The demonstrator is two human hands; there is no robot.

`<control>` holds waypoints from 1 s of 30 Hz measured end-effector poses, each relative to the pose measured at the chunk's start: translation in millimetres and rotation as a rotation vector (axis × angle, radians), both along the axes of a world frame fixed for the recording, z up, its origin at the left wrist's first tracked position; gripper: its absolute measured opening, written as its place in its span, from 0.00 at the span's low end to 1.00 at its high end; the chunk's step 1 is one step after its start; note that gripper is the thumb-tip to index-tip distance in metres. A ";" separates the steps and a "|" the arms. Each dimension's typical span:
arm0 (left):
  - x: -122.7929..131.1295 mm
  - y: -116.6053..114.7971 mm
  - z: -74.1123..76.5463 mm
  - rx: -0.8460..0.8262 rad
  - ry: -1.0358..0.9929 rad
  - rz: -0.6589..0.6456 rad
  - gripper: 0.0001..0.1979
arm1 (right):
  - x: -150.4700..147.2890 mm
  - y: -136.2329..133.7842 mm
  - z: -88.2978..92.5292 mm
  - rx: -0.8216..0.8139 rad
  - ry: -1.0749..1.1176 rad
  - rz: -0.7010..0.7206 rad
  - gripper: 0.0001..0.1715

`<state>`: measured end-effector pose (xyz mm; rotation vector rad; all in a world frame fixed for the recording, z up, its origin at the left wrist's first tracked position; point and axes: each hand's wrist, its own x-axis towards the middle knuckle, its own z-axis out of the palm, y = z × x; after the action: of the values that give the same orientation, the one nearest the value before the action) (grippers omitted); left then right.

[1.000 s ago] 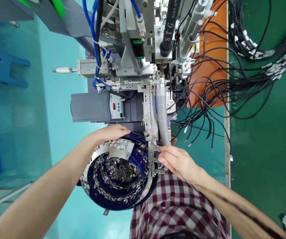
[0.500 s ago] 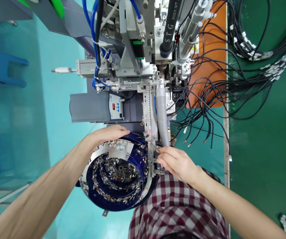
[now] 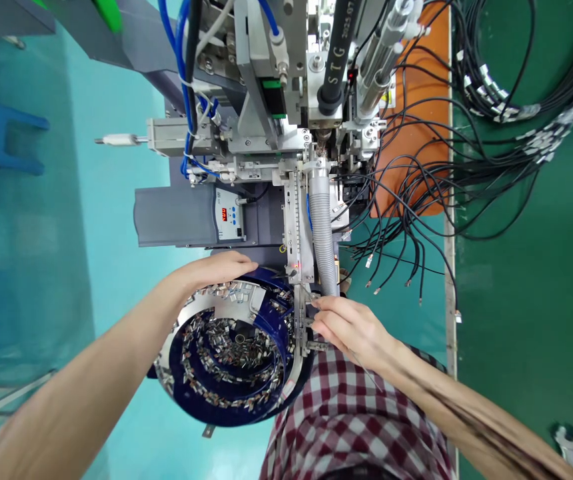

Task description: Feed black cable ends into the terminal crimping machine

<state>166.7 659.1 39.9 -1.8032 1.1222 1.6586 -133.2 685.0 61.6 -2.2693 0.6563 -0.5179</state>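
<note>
My left hand (image 3: 214, 269) lies flat over the far rim of a round blue feeder bowl (image 3: 226, 410) filled with several small metal clips (image 3: 216, 333). Its fingers are stretched out along the rim and hold nothing. My right hand (image 3: 349, 327) is pinched on a thin metal rod (image 3: 366, 368) whose tip sits at the narrow metal feed track (image 3: 300, 313) beside the bowl. The rod runs back under my palm toward my wrist. A grey ribbed hose (image 3: 322, 233) comes down just above that hand.
An assembly machine (image 3: 276, 100) with blue tubes and a grey controller box (image 3: 186, 217) with a red display rises beyond the bowl. Many black cables (image 3: 416, 200) with metal ends spill over an orange mat (image 3: 416, 133) and green surface at right. My checked shirt (image 3: 346, 420) is below.
The view has shifted slightly, so everything sits a little further left. My right hand has edged left along the track. My left hand stays on the bowl rim.
</note>
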 end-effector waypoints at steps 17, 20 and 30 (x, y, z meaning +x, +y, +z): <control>-2.1 -1.0 3.2 -0.010 0.014 0.017 0.31 | 2.4 -0.2 -5.2 -0.045 0.053 -0.012 0.20; 0.6 0.8 -0.4 -0.025 0.011 0.017 0.31 | 0.2 -3.9 -3.6 -0.046 0.032 -0.044 0.20; 8.2 6.4 -13.3 -0.040 0.025 0.023 0.33 | 2.8 -6.0 -2.8 -0.009 0.010 0.015 0.21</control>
<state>174.9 665.5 26.6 -1.8312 1.1570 1.6870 -130.3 679.1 58.8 -2.2843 0.6430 -0.5040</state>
